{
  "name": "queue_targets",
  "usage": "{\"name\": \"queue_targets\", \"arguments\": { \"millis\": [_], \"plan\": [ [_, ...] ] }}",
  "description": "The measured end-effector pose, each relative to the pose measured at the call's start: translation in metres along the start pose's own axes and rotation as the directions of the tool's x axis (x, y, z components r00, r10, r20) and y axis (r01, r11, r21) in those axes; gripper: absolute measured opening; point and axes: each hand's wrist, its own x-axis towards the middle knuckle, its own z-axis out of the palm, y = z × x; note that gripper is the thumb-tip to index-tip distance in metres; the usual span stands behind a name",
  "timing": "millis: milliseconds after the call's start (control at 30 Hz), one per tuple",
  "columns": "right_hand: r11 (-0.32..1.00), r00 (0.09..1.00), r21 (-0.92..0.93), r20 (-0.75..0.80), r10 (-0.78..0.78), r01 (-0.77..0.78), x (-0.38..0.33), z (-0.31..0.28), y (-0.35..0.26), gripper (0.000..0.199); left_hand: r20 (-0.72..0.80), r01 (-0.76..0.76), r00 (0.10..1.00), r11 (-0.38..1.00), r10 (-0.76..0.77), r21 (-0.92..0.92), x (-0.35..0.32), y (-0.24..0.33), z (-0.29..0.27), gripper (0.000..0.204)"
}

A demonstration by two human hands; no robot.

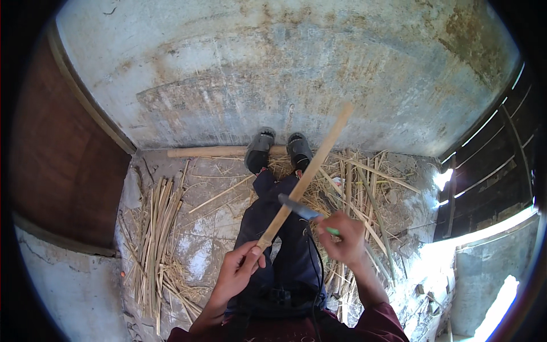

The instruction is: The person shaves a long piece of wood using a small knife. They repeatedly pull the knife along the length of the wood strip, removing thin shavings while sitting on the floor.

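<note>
The two hands are apart, and each one is closed around something. The left hand (pixel 242 265) holds the low end of a long, flat bamboo strip (pixel 323 153), with the thumb and fingers pinched on it. The strip is up in front of the person's legs. It leans, so its far end points up and to the right, toward the wall (pixel 273 74).

The right hand (pixel 343 236) is wrapped around the green handle of a knife (pixel 300 208). The blade points left and goes across the strip, a bit above the left hand. I cannot tell if the blade is touching the wood.

Below are dark pants (pixel 250 229) and two dark shoes (pixel 261 150), with the toes near the wall. A thin black cord (pixel 313 256) hangs by the right leg. A round pole (pixel 199 152) lies on the floor (pixel 196 251) along the bottom of the wall.

A pile of thin sticks (pixel 155 228) lies on the left side, with curly shavings (pixel 181 277) next to it. More sticks (pixel 376 196) lie crisscross on the right, mixed with messy bits of straw.
</note>
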Motion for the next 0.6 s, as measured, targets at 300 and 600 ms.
{"name": "queue_targets", "arguments": {
  "millis": [300,600],
  "plan": [
    [0.986,0.982,-0.056,0.118,-0.149,0.156,-0.004,0.024,-0.026,0.023,0.046,-0.132,0.991,0.987,0.128,0.090,0.004,0.014,0.017,0.032],
    [0.991,0.985,-0.018,0.111,-0.129,0.132,-0.007,0.025,-0.029,0.022,0.141,-0.174,0.980,0.955,0.143,0.242,0.009,0.021,0.017,0.024]
  ]
}}
